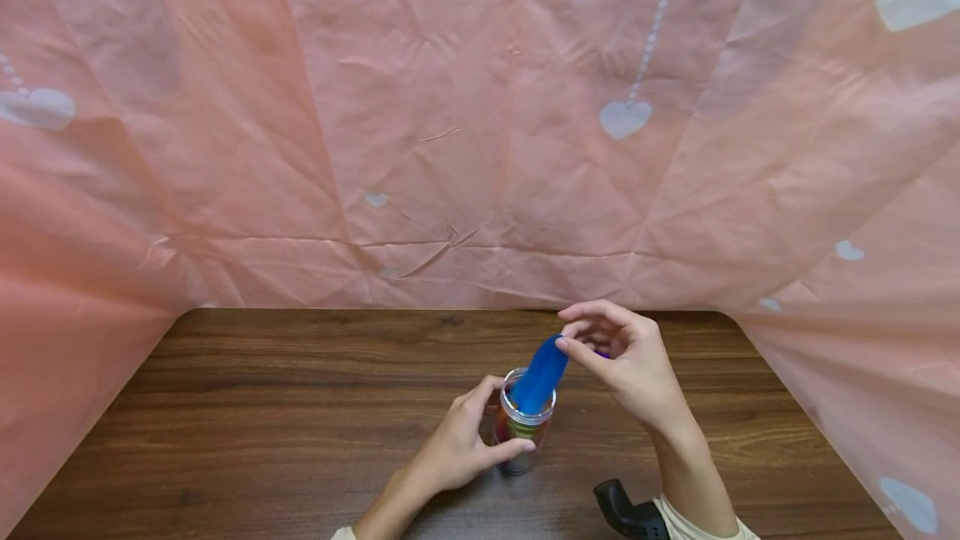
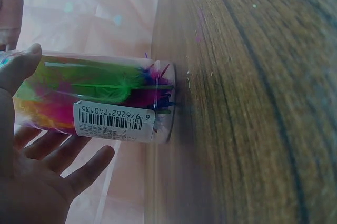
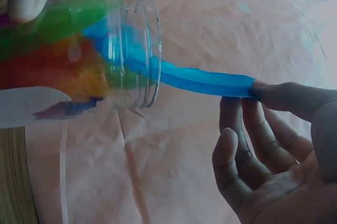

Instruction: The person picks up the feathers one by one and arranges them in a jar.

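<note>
A clear jar [image 2: 113, 69] with a barcode label stands upright on the table, packed with green, orange, pink and purple feathers. My left hand [image 1: 462, 440] holds it round the side, thumb across the front. From the jar's threaded, lidless mouth [image 3: 139, 98] a blue feather [image 1: 545, 372] sticks up, its lower end inside the jar. My right hand [image 1: 622, 357] pinches the upper end of this feather between thumb and fingertips, above and right of the mouth. In the right wrist view the blue feather [image 3: 208, 81] stretches from the mouth to the pinching fingers [image 3: 253, 129].
The brown wooden table [image 1: 285, 390] lies under the jar. A pink curtain [image 1: 465, 107] with pale hearts hangs behind and along both sides. A black curved object [image 1: 630, 511] sits by the right sleeve [image 1: 686, 519]. Tiny pink specks lie on the wood.
</note>
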Available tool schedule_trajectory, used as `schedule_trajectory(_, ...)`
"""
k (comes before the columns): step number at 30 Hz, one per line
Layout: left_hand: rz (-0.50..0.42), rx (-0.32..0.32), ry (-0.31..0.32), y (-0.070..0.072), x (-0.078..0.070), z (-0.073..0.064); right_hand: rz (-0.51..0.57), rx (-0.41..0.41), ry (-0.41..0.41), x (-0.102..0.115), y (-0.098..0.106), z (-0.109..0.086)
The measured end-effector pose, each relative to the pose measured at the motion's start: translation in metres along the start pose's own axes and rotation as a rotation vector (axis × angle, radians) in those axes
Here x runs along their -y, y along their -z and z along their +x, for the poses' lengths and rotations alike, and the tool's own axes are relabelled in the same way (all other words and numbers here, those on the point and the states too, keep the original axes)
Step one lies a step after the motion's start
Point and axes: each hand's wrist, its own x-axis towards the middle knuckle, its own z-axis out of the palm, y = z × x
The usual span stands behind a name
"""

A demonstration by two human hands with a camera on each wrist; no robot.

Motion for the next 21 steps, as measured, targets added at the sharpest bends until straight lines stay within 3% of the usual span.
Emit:
schedule_trajectory(8,-0.006,0.010,-0.001,0.0004,0.0002,0.0002,-0.043,0.099,-0.006,-0.0032,-0.0032,0.0003)
schedule_trajectory(21,-0.004,0.005,-0.003,0.0001,0.0017,0.0000,-0.022,0.234,-0.062,-0.0056,-0.0035,0.0000)
